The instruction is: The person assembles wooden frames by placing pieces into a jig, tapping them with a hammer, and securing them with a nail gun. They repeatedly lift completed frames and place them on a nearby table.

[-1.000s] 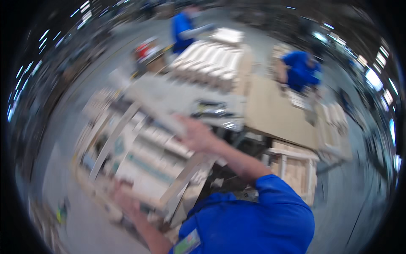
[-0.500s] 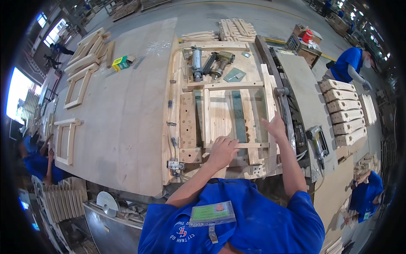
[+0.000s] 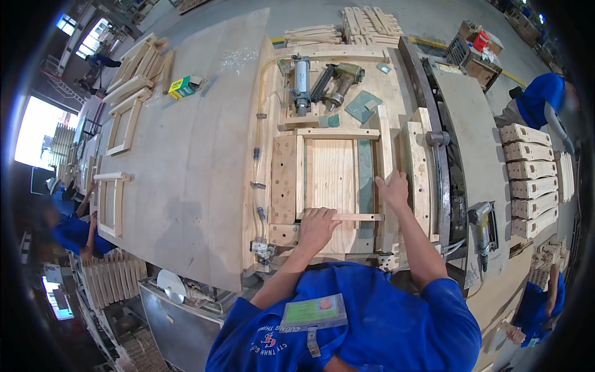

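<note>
Both hands are on a pale rectangular wooden frame (image 3: 337, 133), lying in a wooden jig (image 3: 284, 173) on the bench. My left hand (image 3: 318, 226) is closed over the near rail (image 3: 359, 217) by the near left corner, with part of the fingers hidden. On the right side rail (image 3: 385, 146), which runs past the far corner, my right hand (image 3: 393, 191) has its thumb and fingers closed. A drilled wooden block (image 3: 420, 177) stands right of the frame, a gap between them. Beneath the frame are a pale board (image 3: 330, 177) and a green strip (image 3: 366, 173).
Beyond the frame lie an air cylinder (image 3: 302, 84), a nail gun (image 3: 343, 85) and green sheet pieces (image 3: 363, 106). Another nail gun (image 3: 482, 232) rests at right, near stacked wooden parts (image 3: 527, 180). Finished-looking frames (image 3: 111, 204) lie left. Co-workers (image 3: 539, 102) stand around.
The wooden frame has shifted left and slightly nearer in the jig, against the left block. A gap now shows between it and the right block. Both hands moved along with it.
</note>
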Available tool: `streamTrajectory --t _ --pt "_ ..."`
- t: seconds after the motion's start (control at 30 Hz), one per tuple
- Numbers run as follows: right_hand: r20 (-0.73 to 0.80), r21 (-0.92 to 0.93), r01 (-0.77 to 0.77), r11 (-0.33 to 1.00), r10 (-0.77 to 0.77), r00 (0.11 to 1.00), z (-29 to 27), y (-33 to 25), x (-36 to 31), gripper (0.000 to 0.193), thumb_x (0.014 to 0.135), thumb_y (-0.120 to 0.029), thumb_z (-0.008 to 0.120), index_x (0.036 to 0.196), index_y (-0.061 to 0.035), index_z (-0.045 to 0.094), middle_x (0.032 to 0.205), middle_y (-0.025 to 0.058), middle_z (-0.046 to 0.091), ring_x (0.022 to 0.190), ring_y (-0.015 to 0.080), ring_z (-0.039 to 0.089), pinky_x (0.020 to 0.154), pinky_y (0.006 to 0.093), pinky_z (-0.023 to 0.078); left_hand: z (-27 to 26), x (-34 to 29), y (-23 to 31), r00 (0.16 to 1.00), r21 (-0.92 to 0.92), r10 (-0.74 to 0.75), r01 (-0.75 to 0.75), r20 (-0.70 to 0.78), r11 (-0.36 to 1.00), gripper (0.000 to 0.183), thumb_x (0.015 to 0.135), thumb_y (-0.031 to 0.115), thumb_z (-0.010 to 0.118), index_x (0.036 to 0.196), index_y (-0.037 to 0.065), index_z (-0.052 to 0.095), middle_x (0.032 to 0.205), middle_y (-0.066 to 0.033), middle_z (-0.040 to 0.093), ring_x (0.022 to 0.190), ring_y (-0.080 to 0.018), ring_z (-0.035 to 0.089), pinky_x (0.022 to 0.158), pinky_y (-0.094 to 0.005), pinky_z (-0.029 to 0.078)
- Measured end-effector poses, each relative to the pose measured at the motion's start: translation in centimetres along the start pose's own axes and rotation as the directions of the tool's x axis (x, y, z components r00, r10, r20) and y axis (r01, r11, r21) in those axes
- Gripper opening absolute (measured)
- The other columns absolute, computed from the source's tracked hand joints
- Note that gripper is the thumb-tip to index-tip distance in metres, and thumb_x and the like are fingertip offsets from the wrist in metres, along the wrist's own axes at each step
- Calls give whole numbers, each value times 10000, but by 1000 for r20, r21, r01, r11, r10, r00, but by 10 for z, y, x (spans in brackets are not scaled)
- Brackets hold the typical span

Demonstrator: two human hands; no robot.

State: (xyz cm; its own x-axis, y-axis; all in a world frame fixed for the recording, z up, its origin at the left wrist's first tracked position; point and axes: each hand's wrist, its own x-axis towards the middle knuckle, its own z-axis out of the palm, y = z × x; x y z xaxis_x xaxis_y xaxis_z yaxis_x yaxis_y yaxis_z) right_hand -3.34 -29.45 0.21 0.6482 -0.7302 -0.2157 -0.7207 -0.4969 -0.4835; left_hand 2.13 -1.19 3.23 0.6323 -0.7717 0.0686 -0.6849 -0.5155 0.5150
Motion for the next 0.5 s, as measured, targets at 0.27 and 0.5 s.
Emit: streamTrajectory --t 0.27,0.5 --pt "-136 -107 259 960 -272 953 -6 3 -43 679 948 -335 767 1462 30 515 1346 283 574 1218 463 599 1040 556 490 4 -5 3 999 -54 -16 14 -44 998 338 921 275 802 1160 41 757 1056 -143 739 1022 -361 680 979 -488 478" --pt "116 -80 713 696 -704 700 8 -25 -131 406 883 -284 804 1168 -26 673 1138 163 690 1077 368 656 982 493 483 4 -8 1 999 -55 -5 2 -54 998 329 920 216 797 1193 42 737 1071 -147 737 1021 -363 679 967 -492 483"
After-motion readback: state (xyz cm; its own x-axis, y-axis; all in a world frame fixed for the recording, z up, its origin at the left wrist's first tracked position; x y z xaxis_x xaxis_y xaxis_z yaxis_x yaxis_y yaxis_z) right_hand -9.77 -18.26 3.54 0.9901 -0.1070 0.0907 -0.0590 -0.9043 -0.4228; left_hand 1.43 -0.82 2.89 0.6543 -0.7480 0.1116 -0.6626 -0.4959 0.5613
